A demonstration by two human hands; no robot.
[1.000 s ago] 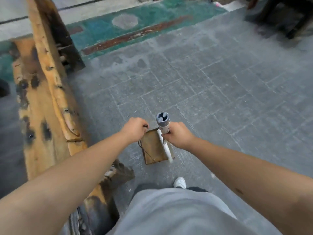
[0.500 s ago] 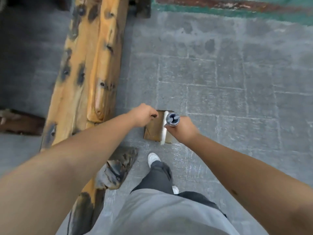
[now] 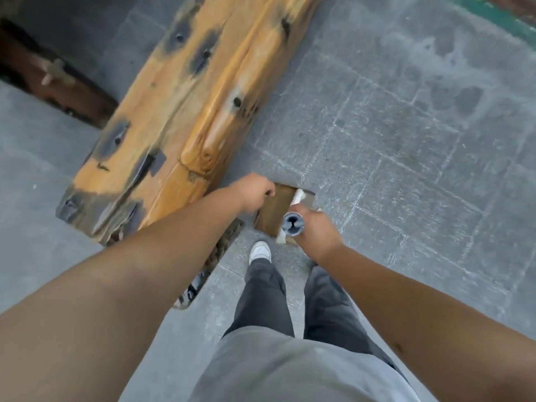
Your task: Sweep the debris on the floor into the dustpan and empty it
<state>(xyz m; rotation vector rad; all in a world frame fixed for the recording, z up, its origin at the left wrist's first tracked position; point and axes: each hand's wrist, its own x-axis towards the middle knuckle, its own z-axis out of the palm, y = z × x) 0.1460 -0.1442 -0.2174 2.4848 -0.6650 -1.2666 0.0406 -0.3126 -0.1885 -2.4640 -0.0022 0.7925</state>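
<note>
Seen from a head camera looking steeply down at a grey tiled floor (image 3: 406, 140). Stood with dark trousers (image 3: 261, 297) and one white shoe (image 3: 260, 251) visible below both bare forearms. Left hand (image 3: 255, 191) reached forward with fingers curled shut, apparently on something thin at the upper left edge of a brown dustpan (image 3: 275, 208); the thing itself too small to make out. Right hand (image 3: 314, 227) closed in a fist around a pale grey handle (image 3: 293, 224), viewed almost end-on, its hollow round top facing the camera. Below that fist, a white shaft (image 3: 297, 196) crossing over the dustpan. Dustpan placed between the two hands, just ahead of the white shoe; held up or resting on the tiles, could not be told. No clear view of any contents inside it. To the left, a heavy varnished wooden bench (image 3: 179, 111), orange-brown with dark knots and scorched-looking patches, running diagonally up the frame, its near end just beside the left forearm. At the top right corner, a strip of green painted floor (image 3: 504, 17). Picture somewhat blurred.
</note>
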